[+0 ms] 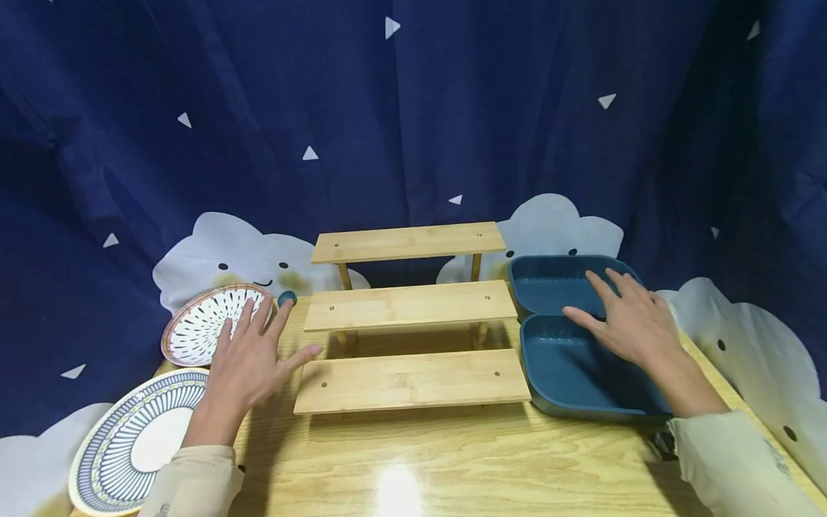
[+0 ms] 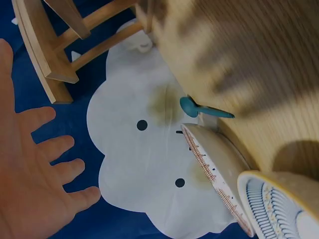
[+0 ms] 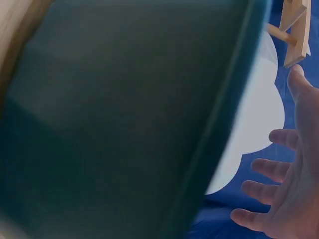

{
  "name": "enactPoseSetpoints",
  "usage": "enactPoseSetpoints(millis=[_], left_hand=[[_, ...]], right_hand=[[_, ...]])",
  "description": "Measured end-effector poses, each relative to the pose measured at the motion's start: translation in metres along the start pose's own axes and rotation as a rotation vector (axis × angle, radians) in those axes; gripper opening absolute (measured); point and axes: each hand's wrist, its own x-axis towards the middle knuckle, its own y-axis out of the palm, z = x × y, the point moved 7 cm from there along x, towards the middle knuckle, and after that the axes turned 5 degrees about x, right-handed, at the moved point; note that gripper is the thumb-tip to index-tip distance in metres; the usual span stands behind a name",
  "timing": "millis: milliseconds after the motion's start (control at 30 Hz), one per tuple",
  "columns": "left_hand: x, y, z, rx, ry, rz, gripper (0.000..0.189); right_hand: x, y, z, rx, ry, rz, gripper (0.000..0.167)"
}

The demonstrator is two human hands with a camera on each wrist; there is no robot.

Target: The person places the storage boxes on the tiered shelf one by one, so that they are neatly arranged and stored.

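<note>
My left hand (image 1: 248, 362) hovers with fingers spread over the table's left side, holding nothing. Beneath and beside it are a brown-rimmed patterned bowl (image 1: 194, 334) and a blue-and-white striped dish (image 1: 106, 449). A small teal spoon (image 2: 212, 110) lies beyond its fingertips; only the round end of the spoon (image 1: 287, 296) shows in the head view. On the right, my right hand (image 1: 629, 323) hangs, fingers apart and holding nothing, above two dark teal trays, a far tray (image 1: 549, 276) and a near tray (image 1: 575, 380). The near tray fills much of the right wrist view.
Between the hands stands a three-step wooden rack (image 1: 407, 305) on the wooden table (image 1: 465, 467). A navy curtain (image 1: 413, 108) with white triangles and clouds hangs right behind the table. Something small and dark (image 1: 663, 444) shows beside the right sleeve, too hidden to identify.
</note>
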Motion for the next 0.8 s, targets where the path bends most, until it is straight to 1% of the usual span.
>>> enactPoseSetpoints(millis=[133, 300, 433, 567, 667, 800], left_hand=[[-0.002, 0.003, -0.002, -0.074, 0.0, -0.022, 0.1], [-0.007, 0.006, -0.002, -0.17, -0.027, -0.025, 0.099], [-0.012, 0.009, -0.002, -0.225, -0.031, -0.023, 0.099], [-0.016, 0.016, -0.003, -0.282, -0.031, -0.008, 0.1], [-0.019, 0.02, -0.003, -0.326, -0.041, 0.006, 0.103], [-0.025, 0.025, -0.003, -0.373, -0.064, 0.032, 0.106]], right_hand=[[-0.005, -0.001, -0.01, 0.031, 0.02, -0.036, 0.092], [-0.009, -0.005, -0.019, 0.081, 0.037, -0.092, 0.092], [-0.014, -0.006, -0.032, 0.139, 0.064, -0.088, 0.094], [-0.021, -0.007, -0.048, 0.205, 0.102, -0.079, 0.094], [-0.027, -0.007, -0.059, 0.242, 0.126, -0.086, 0.092], [-0.033, -0.007, -0.072, 0.293, 0.128, -0.097, 0.087]])
